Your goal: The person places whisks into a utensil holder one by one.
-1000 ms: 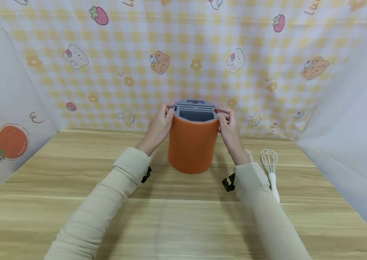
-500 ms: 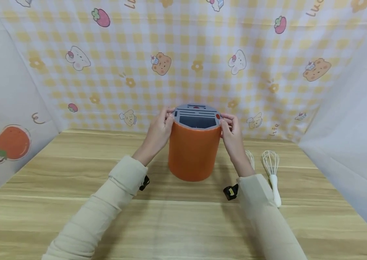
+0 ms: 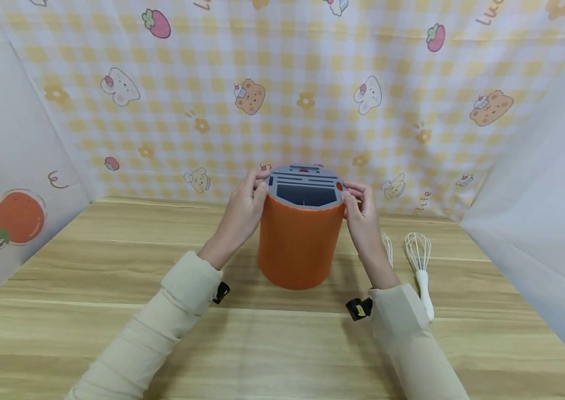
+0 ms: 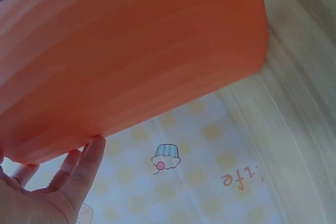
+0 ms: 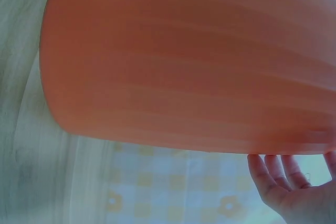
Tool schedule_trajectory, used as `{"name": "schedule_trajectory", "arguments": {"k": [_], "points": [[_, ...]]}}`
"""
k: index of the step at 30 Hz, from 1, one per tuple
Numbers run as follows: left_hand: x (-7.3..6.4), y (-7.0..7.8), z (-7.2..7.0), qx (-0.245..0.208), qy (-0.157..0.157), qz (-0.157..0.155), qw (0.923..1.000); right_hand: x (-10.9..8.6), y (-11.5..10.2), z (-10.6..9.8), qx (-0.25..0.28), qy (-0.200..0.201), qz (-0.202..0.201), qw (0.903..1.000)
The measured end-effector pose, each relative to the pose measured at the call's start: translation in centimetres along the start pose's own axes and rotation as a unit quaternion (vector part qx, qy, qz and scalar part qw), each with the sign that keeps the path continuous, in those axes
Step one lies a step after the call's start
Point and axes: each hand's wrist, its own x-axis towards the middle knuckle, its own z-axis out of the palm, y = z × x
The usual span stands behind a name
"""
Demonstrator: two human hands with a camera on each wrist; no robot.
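Observation:
An orange round utensil holder (image 3: 299,247) stands ahead of me, with a grey slotted top (image 3: 307,179) that has one large dark opening at the front. My left hand (image 3: 244,210) grips the upper left edge, its thumb at the near side of the rim. Opposite it, my right hand (image 3: 366,219) holds the upper right edge the same way. In the left wrist view, fingers (image 4: 86,169) touch the orange wall (image 4: 142,51) from the far side. The right wrist view likewise shows fingertips (image 5: 257,163) against the wall (image 5: 173,72).
Right of my right forearm a white whisk (image 3: 423,280) lies on the wooden table (image 3: 272,350). A second whisk (image 3: 388,247) is mostly hidden behind that arm. A yellow checked cloth (image 3: 307,128) hangs behind the table. Black devices (image 3: 359,309) show at both wrists.
The utensil holder has come nearer to me, lower in the head view, with both hands holding its rim throughout. My forearms have drawn back along with it.

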Motion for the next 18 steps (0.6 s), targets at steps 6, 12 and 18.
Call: {"name": "schedule_trajectory", "arguments": {"k": [6,12,18], "points": [[-0.7,0.4,-0.3,0.001,-0.006,0.005,1.0,-0.8,-0.3,-0.2,0.002,0.004,0.002,1.0],[-1.5,0.6,-0.6,0.0,-0.008,-0.005,1.0,-1.4,-0.5,-0.1,-0.004,0.003,0.0,1.0],[-2.3,1.0,-0.7,0.002,-0.009,-0.012,0.9999,-2.2,-0.7,-0.4,-0.013,0.004,0.001,0.9999]]}}
